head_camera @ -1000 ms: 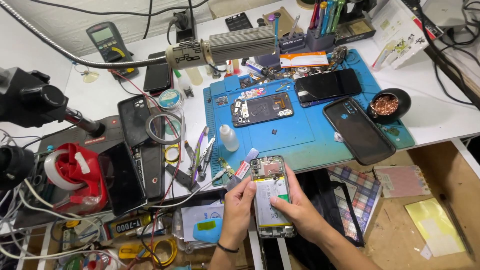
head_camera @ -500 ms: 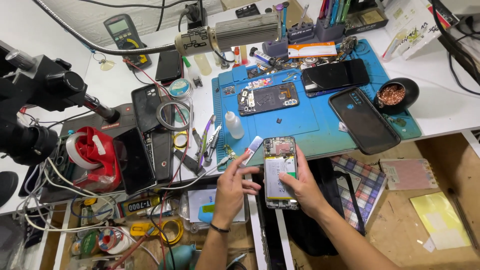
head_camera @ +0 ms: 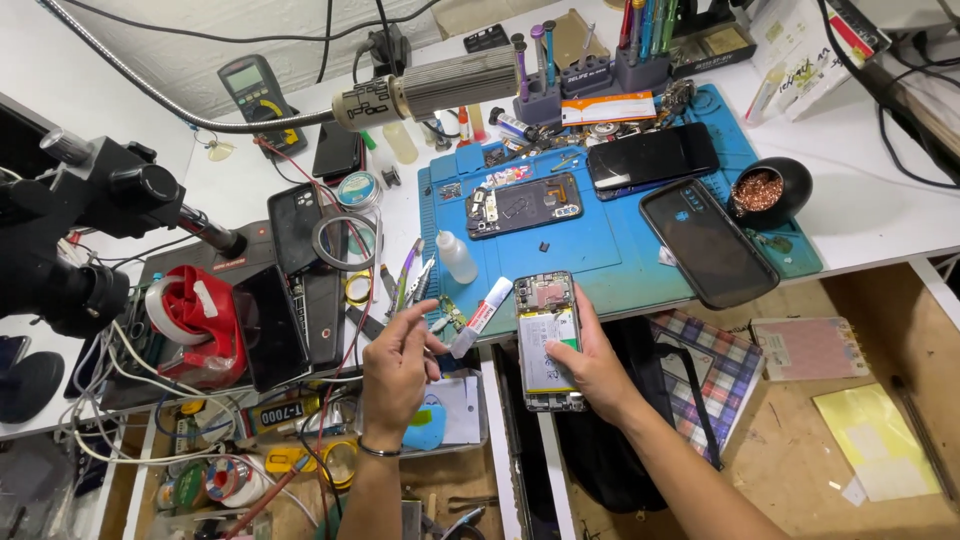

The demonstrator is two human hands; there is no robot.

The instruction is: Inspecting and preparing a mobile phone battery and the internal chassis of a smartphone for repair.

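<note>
My right hand (head_camera: 592, 368) grips an opened phone (head_camera: 547, 339) with its back cover off, battery and circuit board showing, held over the front edge of the blue work mat (head_camera: 600, 250). My left hand (head_camera: 398, 368) holds a small white tube with a red band (head_camera: 481, 318), its tip pointing up and right toward the phone's top left corner. The tube and the phone are slightly apart.
On the mat lie another opened phone (head_camera: 523, 205), two dark phones (head_camera: 652, 155) (head_camera: 707, 241), a small dropper bottle (head_camera: 457, 256) and a black bowl of copper wool (head_camera: 769, 191). A microscope (head_camera: 85, 235), red tape dispenser (head_camera: 195, 310), tweezers (head_camera: 410, 275) and multimeter (head_camera: 257, 92) crowd the left.
My left hand has drawn left and away from the phone with the white tube. The phone stays in my right hand at the mat's front edge. The view shifted slightly.
</note>
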